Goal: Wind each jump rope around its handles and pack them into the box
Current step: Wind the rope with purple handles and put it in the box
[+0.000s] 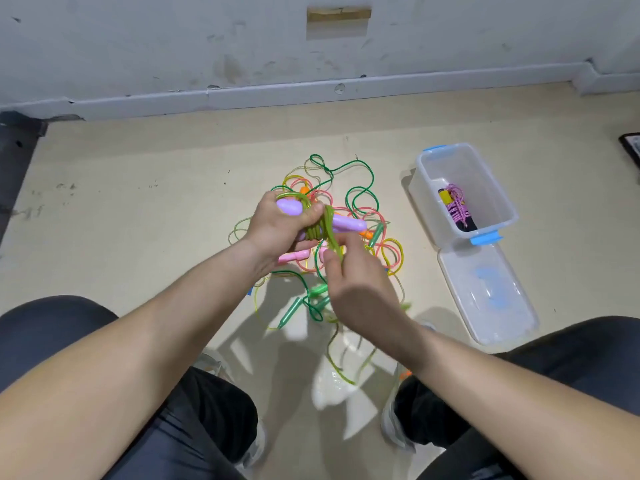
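My left hand [277, 226] grips a pair of purple handles [348, 224] held side by side above the floor. A yellow-green rope [325, 226] is coiled several times around their middle. My right hand [356, 289] pinches the loose end of that rope just below the coils; the rest trails down between my feet. Under my hands lies a tangled pile of jump ropes [360, 199] in green, pink and yellow, with green handles [291, 311] and pink handles [294, 257]. The clear plastic box [485, 174] stands open at the right, holding one wound rope [455, 207] with pink cord.
The box's clear lid [485, 292] with blue clips lies flat on the floor in front of the box. A grey wall and baseboard [311, 93] run behind the pile. My knees and shoes frame the lower view. A dark object [632, 147] sits at the right edge.
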The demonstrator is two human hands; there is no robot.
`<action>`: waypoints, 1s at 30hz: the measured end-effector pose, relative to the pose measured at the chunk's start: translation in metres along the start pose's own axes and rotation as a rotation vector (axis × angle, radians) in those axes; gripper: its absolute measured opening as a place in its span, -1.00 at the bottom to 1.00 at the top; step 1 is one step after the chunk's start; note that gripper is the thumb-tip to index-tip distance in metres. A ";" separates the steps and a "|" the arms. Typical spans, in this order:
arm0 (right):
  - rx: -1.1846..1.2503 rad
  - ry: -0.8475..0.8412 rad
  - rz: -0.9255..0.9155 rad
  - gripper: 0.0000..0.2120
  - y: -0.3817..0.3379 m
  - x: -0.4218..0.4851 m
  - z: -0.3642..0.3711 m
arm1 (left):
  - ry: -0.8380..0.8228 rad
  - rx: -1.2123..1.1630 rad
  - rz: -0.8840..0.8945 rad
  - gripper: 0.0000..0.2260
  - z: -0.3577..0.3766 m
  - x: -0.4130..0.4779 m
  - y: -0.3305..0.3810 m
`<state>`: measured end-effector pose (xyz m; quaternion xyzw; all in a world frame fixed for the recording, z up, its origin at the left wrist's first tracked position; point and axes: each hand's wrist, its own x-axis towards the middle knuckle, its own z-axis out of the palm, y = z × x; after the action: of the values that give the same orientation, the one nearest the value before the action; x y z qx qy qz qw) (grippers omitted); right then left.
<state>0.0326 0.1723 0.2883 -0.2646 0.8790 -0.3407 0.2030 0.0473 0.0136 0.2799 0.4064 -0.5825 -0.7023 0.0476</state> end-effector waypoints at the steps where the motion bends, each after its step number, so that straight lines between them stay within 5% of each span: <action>1: -0.123 -0.006 -0.066 -0.70 -0.001 -0.008 0.003 | 0.008 -0.046 -0.024 -0.55 0.000 0.000 0.002; 3: -0.225 -0.045 -0.211 -0.67 -0.001 -0.020 0.007 | -0.023 -0.111 -0.059 -0.54 0.000 -0.001 0.009; 8: 0.200 -0.151 -0.079 -0.72 0.028 0.011 -0.003 | -0.104 -0.201 -0.092 -0.79 -0.005 -0.001 0.020; 13: 0.127 -0.337 -0.085 -0.60 0.055 0.055 -0.031 | -0.336 -0.003 -0.051 -0.91 -0.011 -0.003 0.027; 18: -0.263 -0.268 -0.134 -0.46 0.060 0.072 -0.064 | -0.593 0.261 0.013 -0.76 -0.018 -0.006 0.033; 24: -0.374 -0.337 -0.176 -0.68 0.034 0.069 -0.076 | -0.484 0.508 0.118 -0.64 -0.011 -0.009 0.025; 30: 0.159 -0.261 0.193 -0.75 0.008 0.050 -0.059 | -0.151 0.564 0.301 -0.44 -0.004 -0.007 0.014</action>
<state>-0.0407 0.1757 0.3143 -0.2038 0.8368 -0.3510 0.3674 0.0492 0.0095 0.2956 0.2597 -0.8096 -0.5263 -0.0067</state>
